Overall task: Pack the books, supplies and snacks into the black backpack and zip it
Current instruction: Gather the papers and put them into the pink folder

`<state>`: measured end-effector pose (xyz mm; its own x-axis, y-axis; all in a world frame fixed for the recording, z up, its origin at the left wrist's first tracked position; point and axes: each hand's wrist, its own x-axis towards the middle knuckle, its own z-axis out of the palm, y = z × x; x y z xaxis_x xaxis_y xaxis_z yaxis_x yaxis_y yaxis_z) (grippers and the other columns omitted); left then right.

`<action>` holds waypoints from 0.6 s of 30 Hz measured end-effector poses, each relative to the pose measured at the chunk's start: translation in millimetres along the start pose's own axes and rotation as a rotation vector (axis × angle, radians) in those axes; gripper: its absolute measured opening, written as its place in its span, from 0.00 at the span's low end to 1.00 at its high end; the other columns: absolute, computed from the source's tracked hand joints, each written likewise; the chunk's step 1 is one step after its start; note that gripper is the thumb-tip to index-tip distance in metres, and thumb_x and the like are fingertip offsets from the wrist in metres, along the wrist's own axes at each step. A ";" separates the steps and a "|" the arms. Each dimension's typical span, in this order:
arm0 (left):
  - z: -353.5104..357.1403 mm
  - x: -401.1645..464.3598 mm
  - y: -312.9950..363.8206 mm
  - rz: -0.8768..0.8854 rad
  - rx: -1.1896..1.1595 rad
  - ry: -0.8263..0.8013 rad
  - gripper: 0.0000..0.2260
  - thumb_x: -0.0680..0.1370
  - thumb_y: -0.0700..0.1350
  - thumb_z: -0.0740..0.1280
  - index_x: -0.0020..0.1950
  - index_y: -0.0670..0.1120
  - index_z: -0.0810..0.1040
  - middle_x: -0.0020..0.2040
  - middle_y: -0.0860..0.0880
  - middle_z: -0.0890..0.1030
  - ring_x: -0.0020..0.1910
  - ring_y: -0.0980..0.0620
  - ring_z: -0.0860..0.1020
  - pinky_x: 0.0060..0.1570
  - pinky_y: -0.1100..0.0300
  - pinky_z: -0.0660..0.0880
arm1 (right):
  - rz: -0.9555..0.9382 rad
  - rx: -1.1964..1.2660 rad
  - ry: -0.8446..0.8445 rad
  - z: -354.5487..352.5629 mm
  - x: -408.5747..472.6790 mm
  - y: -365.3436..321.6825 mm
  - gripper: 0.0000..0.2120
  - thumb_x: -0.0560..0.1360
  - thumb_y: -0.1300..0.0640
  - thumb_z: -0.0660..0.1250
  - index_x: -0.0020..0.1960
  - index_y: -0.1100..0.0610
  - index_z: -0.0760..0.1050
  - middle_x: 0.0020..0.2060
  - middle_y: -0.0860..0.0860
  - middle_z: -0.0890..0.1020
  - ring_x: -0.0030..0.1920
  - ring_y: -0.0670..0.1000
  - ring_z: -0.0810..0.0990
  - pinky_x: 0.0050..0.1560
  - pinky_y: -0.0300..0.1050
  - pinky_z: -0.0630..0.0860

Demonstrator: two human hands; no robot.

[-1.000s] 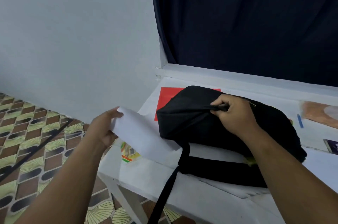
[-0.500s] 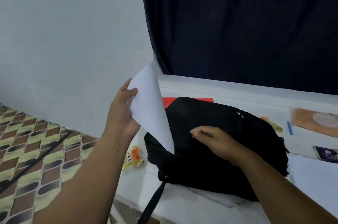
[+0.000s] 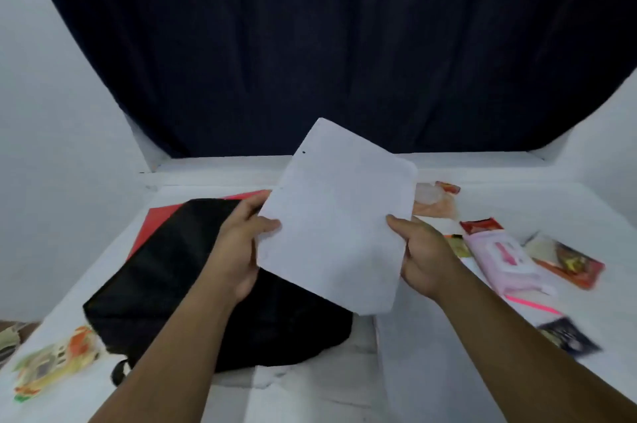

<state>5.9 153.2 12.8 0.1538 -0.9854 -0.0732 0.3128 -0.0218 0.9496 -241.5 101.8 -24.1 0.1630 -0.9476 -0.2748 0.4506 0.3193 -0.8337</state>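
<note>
Both hands hold a white sheet point(image 3: 339, 215) up over the tabletop point(image 3: 448, 353). The left hand point(image 3: 241, 246) grips its left edge, thumb on the near face and fingers curled behind; the right hand point(image 3: 422, 257) grips the right edge the same way, thumb point(image 3: 396, 220) on the front. The sheet is tilted, its top corner toward 12 o'clock, its lower corner hanging above the backpack.

The black backpack point(image 3: 179, 284) lies flat on the tabletop at about 8 o'clock from the sheet, under the left forearm; whether its zip is open I cannot tell. A red folder point(image 3: 157, 222) pokes out from beneath its far side, toward 11 o'clock.

At 3 o'clock from the sheet lie a pink packet point(image 3: 506, 260), a pink pen point(image 3: 531, 303) just nearer, and an orange snack packet point(image 3: 568, 260) beyond them to the right. A pale orange packet point(image 3: 436, 201) sits at 1 o'clock, partly behind the sheet. A dark packet point(image 3: 568, 338) lies at 4 o'clock beside the right forearm. A yellow-orange snack wrapper point(image 3: 55, 364) lies at 8 o'clock, near the tabletop's left edge, blurred.

A dark curtain point(image 3: 310, 43) hangs behind.
</note>
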 end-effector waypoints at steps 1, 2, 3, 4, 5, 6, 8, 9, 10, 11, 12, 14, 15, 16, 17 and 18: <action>15.0 0.1 -14.8 -0.041 0.064 -0.036 0.17 0.77 0.34 0.63 0.64 0.47 0.79 0.60 0.42 0.83 0.52 0.45 0.83 0.45 0.52 0.77 | -0.030 -0.044 0.032 -25.0 -2.3 -10.3 0.14 0.81 0.62 0.61 0.66 0.60 0.75 0.58 0.58 0.83 0.56 0.60 0.83 0.53 0.54 0.80; 30.2 0.1 -29.8 -0.089 0.116 -0.070 0.15 0.78 0.38 0.65 0.64 0.48 0.79 0.59 0.43 0.84 0.52 0.46 0.83 0.44 0.52 0.77 | -0.057 -0.095 0.065 -49.9 -5.1 -19.4 0.14 0.82 0.63 0.61 0.66 0.59 0.75 0.58 0.58 0.83 0.57 0.60 0.82 0.54 0.56 0.79; 46.1 -0.3 -44.1 -0.138 0.159 -0.090 0.14 0.79 0.41 0.66 0.64 0.50 0.79 0.58 0.45 0.84 0.52 0.48 0.83 0.43 0.53 0.77 | -0.081 -0.148 0.086 -71.5 -9.9 -27.9 0.14 0.82 0.63 0.61 0.66 0.58 0.75 0.58 0.58 0.83 0.58 0.61 0.82 0.56 0.57 0.79; 62.1 -1.3 -57.0 -0.180 0.197 -0.095 0.13 0.79 0.45 0.68 0.64 0.50 0.78 0.56 0.47 0.85 0.50 0.49 0.83 0.41 0.55 0.78 | -0.099 -0.212 0.115 -92.0 -14.0 -34.2 0.14 0.81 0.63 0.61 0.66 0.58 0.76 0.58 0.58 0.83 0.58 0.61 0.82 0.58 0.59 0.78; 77.4 -2.1 -68.8 -0.211 0.236 -0.092 0.13 0.79 0.48 0.69 0.64 0.50 0.79 0.54 0.48 0.86 0.48 0.50 0.84 0.39 0.56 0.78 | -0.114 -0.280 0.147 -110.1 -18.9 -39.1 0.13 0.81 0.63 0.62 0.64 0.58 0.77 0.56 0.57 0.84 0.57 0.61 0.83 0.60 0.60 0.78; 91.9 -4.2 -79.6 -0.225 0.286 -0.092 0.13 0.79 0.48 0.70 0.63 0.49 0.79 0.52 0.48 0.86 0.47 0.49 0.84 0.38 0.57 0.78 | -0.126 -0.364 0.193 -126.5 -23.8 -42.7 0.12 0.80 0.63 0.64 0.62 0.57 0.78 0.54 0.55 0.85 0.55 0.59 0.84 0.60 0.61 0.77; 117.5 -12.7 -99.1 -0.200 0.418 -0.098 0.07 0.78 0.45 0.72 0.56 0.46 0.82 0.46 0.48 0.87 0.42 0.50 0.85 0.37 0.60 0.78 | -0.146 -0.579 0.285 -154.9 -33.7 -46.0 0.09 0.78 0.59 0.67 0.58 0.55 0.80 0.49 0.50 0.86 0.49 0.54 0.85 0.56 0.57 0.81; 127.0 -17.2 -109.7 -0.168 0.510 -0.086 0.04 0.77 0.43 0.72 0.51 0.45 0.83 0.40 0.50 0.86 0.38 0.51 0.84 0.36 0.61 0.76 | -0.146 -0.695 0.313 -166.9 -38.7 -46.1 0.10 0.77 0.58 0.69 0.58 0.54 0.79 0.48 0.48 0.86 0.48 0.52 0.85 0.51 0.52 0.82; 132.1 -20.8 -121.7 -0.140 0.620 -0.063 0.03 0.76 0.43 0.72 0.47 0.44 0.83 0.34 0.52 0.83 0.33 0.53 0.80 0.35 0.62 0.73 | -0.134 -0.795 0.328 -177.3 -43.4 -44.4 0.11 0.76 0.56 0.70 0.58 0.54 0.78 0.49 0.48 0.85 0.48 0.51 0.84 0.48 0.49 0.81; 132.0 -23.2 -132.5 -0.125 0.729 -0.037 0.04 0.75 0.44 0.72 0.42 0.44 0.82 0.29 0.54 0.79 0.29 0.55 0.76 0.34 0.62 0.71 | -0.118 -0.872 0.331 -183.4 -46.9 -40.5 0.13 0.75 0.55 0.71 0.59 0.53 0.77 0.50 0.47 0.84 0.49 0.50 0.84 0.48 0.47 0.80; 133.2 -26.4 -142.7 -0.120 0.828 -0.015 0.08 0.73 0.45 0.72 0.38 0.44 0.78 0.26 0.54 0.75 0.27 0.56 0.72 0.32 0.62 0.69 | -0.096 -0.928 0.324 -190.4 -50.3 -36.4 0.14 0.74 0.53 0.71 0.59 0.52 0.76 0.51 0.47 0.83 0.50 0.50 0.83 0.49 0.47 0.79; 134.2 -34.9 -161.6 -0.091 1.014 0.004 0.15 0.72 0.49 0.72 0.33 0.46 0.69 0.27 0.53 0.69 0.28 0.55 0.67 0.32 0.60 0.66 | -0.058 -1.017 0.276 -201.3 -55.6 -24.4 0.16 0.74 0.52 0.72 0.60 0.50 0.74 0.51 0.45 0.82 0.51 0.48 0.81 0.48 0.42 0.77; 133.1 -39.9 -168.2 -0.071 1.078 0.015 0.17 0.72 0.50 0.72 0.33 0.46 0.66 0.28 0.52 0.67 0.28 0.55 0.66 0.31 0.61 0.64 | -0.056 -1.045 0.240 -204.5 -56.5 -16.8 0.17 0.74 0.53 0.72 0.61 0.49 0.73 0.51 0.43 0.81 0.51 0.46 0.80 0.45 0.38 0.76; 131.4 -44.3 -173.6 -0.056 1.105 0.037 0.18 0.72 0.50 0.72 0.32 0.46 0.64 0.28 0.52 0.66 0.29 0.55 0.65 0.30 0.64 0.63 | -0.059 -1.073 0.209 -206.1 -56.8 -9.5 0.17 0.74 0.54 0.72 0.61 0.50 0.73 0.50 0.42 0.80 0.49 0.44 0.79 0.42 0.34 0.73; 129.3 -48.2 -177.5 -0.061 1.125 0.071 0.19 0.72 0.50 0.72 0.32 0.46 0.64 0.28 0.52 0.66 0.28 0.55 0.65 0.29 0.66 0.63 | -0.063 -1.112 0.190 -206.0 -57.3 -3.6 0.16 0.74 0.55 0.71 0.61 0.50 0.72 0.48 0.41 0.79 0.48 0.42 0.77 0.40 0.32 0.71; 126.1 -50.5 -181.6 -0.062 1.147 0.105 0.19 0.73 0.50 0.72 0.32 0.45 0.65 0.28 0.53 0.67 0.28 0.56 0.66 0.29 0.67 0.64 | -0.062 -1.153 0.185 -206.0 -57.2 2.1 0.16 0.74 0.55 0.71 0.59 0.50 0.72 0.47 0.40 0.78 0.47 0.42 0.77 0.41 0.32 0.72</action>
<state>-176.9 185.6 -117.5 0.2618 -0.9596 -0.1035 -0.7049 -0.2634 0.6586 -430.7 154.2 -108.9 -0.0045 -0.9787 -0.2051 -0.6256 0.1627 -0.7630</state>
